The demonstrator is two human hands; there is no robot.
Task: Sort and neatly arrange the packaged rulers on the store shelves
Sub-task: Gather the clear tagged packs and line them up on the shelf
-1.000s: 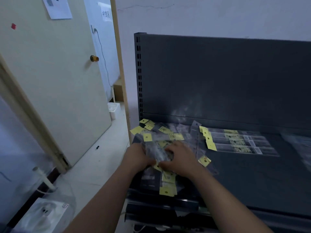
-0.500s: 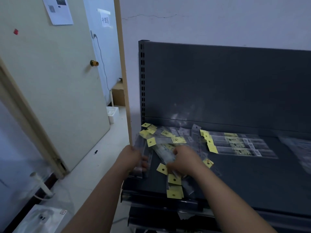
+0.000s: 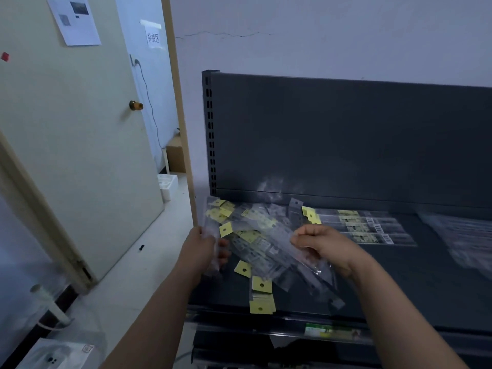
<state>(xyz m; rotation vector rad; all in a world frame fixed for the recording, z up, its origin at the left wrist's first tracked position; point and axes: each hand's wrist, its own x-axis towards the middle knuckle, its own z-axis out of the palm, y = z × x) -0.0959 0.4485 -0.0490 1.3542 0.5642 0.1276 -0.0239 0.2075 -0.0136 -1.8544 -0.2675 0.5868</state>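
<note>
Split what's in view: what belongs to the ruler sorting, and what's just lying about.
Belongs to the job: loose ruler packs, gripped by the left hand and the right hand; neat row of rulers; dark shelf.

Just lying about: cardboard box; white tray on the floor; paper on the door; white box at lower left.

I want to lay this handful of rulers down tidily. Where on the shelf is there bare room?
The dark grey metal shelf is bare in front of the neat row of packaged rulers, between the right hand and the clear plastic packets at far right. The left end is crowded by the loose heap of yellow-tagged ruler packs.
</note>
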